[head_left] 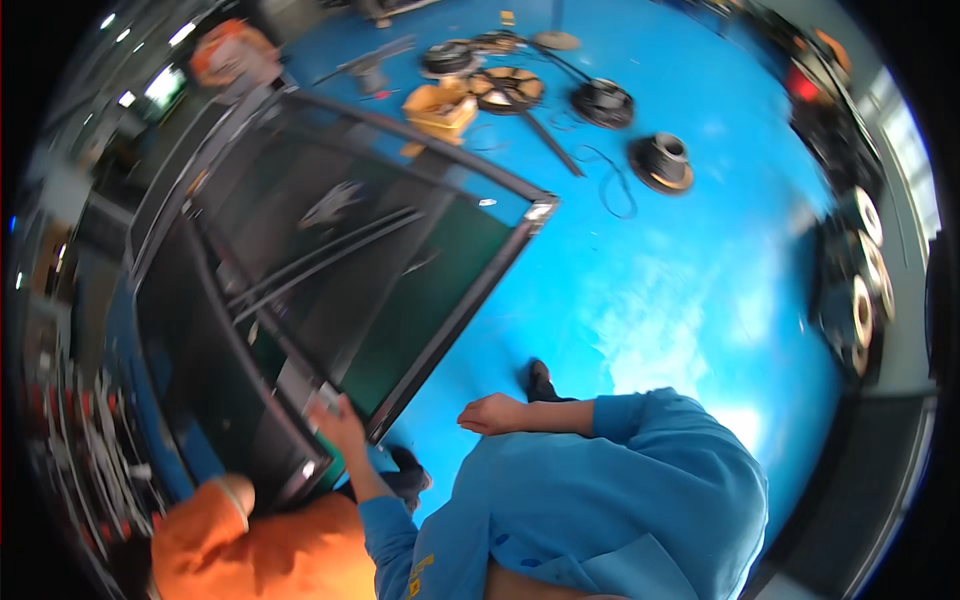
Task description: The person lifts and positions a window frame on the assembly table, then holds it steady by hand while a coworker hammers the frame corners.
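Note:
My left hand [342, 428] reaches up to the near corner of a large dark rectangular frame [440, 342]. Its fingers close around a small pale piece [328, 394] beside the rail; blur hides what it is. In front of my body hangs my right hand [492, 414], fingers curled, nothing visible in it and apart from the frame. Inside the frame shows a dark green surface [455, 250], with two thin dark bars [330, 262] lying slantwise across it. A second dark framed panel [215, 350] is tilted along the left side.
A person in orange [280, 540] is close at my left; another person [237, 55] is at the far left. On the blue floor [650, 300] are a yellow bin [440, 110], several reels and a black-based spool [662, 160]. More rolls [860, 300] line the right wall.

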